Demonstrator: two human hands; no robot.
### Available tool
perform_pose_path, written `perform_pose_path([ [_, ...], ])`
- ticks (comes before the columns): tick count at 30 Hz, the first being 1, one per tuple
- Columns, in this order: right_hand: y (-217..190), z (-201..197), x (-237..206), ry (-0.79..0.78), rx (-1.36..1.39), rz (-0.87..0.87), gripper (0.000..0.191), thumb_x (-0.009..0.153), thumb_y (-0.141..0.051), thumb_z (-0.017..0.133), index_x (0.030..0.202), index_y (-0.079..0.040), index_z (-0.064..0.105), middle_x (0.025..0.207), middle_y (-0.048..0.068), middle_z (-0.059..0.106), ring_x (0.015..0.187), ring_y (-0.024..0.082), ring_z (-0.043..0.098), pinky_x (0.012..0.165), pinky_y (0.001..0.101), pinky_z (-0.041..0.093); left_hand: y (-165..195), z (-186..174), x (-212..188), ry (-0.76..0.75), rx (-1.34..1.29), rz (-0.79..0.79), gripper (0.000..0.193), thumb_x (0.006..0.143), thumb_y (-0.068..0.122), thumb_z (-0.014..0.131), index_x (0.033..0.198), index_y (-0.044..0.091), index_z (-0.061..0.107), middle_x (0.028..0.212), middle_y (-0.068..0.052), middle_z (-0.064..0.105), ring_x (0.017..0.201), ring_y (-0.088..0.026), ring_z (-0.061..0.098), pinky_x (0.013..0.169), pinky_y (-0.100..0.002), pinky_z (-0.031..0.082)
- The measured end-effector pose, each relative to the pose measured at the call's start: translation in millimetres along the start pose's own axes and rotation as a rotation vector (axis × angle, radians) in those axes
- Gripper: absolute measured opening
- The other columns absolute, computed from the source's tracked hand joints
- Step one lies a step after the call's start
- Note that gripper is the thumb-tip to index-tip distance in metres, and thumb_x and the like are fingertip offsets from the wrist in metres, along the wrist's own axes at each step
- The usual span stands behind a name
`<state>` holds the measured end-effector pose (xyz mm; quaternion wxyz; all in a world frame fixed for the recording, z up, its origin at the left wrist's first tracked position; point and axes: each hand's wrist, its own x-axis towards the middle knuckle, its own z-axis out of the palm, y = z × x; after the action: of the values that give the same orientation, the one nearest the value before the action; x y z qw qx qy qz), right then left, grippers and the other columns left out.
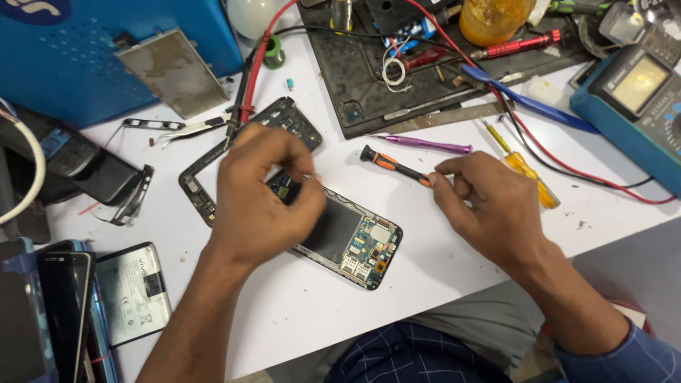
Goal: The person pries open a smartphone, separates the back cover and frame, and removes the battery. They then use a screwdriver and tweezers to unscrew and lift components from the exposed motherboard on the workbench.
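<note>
An opened phone (pixel 355 237) with its circuit board bare lies on the white table (pixel 425 284). My left hand (pixel 259 195) rests over its upper end, fingertips pinched on something small that I cannot make out. My right hand (pixel 482 206) holds the tip end of a black and orange screwdriver (pixel 390 164) lying to the right of the phone. Behind my left hand lies a black phone frame (pixel 284 120).
A purple screwdriver (pixel 429 145), a yellow screwdriver (pixel 521 167) and a black work mat (pixel 397 78) with tools lie beyond. A multimeter (pixel 638 92) sits far right with red and black leads. Phones and a battery (pixel 131 291) are at left, a blue box (pixel 85 57) behind.
</note>
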<state>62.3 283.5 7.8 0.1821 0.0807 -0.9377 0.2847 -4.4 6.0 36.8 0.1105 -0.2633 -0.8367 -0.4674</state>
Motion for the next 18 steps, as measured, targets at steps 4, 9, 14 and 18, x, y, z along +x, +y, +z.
perform_pose_path([
  [4,1,4,-3,0.068,0.018,-0.036,0.009,0.091,-0.007,0.079,0.096,-0.002,0.073,0.071,0.003,0.058,0.056,0.011,0.051,0.051,0.0282,0.039,-17,0,-2,0.236,-0.154,-0.075,0.012,0.082,0.000,0.066,0.089,0.003,0.057,0.087,-0.002,0.057,0.077,-0.009,0.054,0.073,-0.025,0.046],
  [9,2,3,-7,0.106,0.038,-0.013,0.008,0.092,-0.004,0.079,0.094,0.000,0.073,0.071,0.003,0.058,0.055,0.009,0.049,0.051,0.0271,0.038,-36,-6,-2,0.396,-0.256,-0.129,0.016,0.083,-0.005,0.061,0.096,0.002,0.056,0.079,0.000,0.052,0.072,-0.006,0.046,0.067,-0.021,0.038],
  [14,6,2,-11,0.118,0.024,-0.056,0.011,0.092,-0.005,0.080,0.089,0.001,0.072,0.067,0.004,0.057,0.054,0.010,0.050,0.050,0.0276,0.037,-45,-14,0,0.590,-0.445,-0.075,0.008,0.091,-0.004,0.054,0.098,0.001,0.054,0.086,-0.003,0.055,0.071,-0.007,0.048,0.064,-0.021,0.037],
  [18,9,2,-14,0.121,0.034,-0.067,0.015,0.094,-0.007,0.079,0.085,0.002,0.070,0.065,0.004,0.059,0.052,0.009,0.051,0.048,0.0273,0.037,-47,-22,-1,0.722,-0.560,-0.140,0.010,0.090,-0.002,0.048,0.097,0.003,0.054,0.083,-0.005,0.056,0.063,-0.008,0.046,0.055,-0.022,0.037],
])
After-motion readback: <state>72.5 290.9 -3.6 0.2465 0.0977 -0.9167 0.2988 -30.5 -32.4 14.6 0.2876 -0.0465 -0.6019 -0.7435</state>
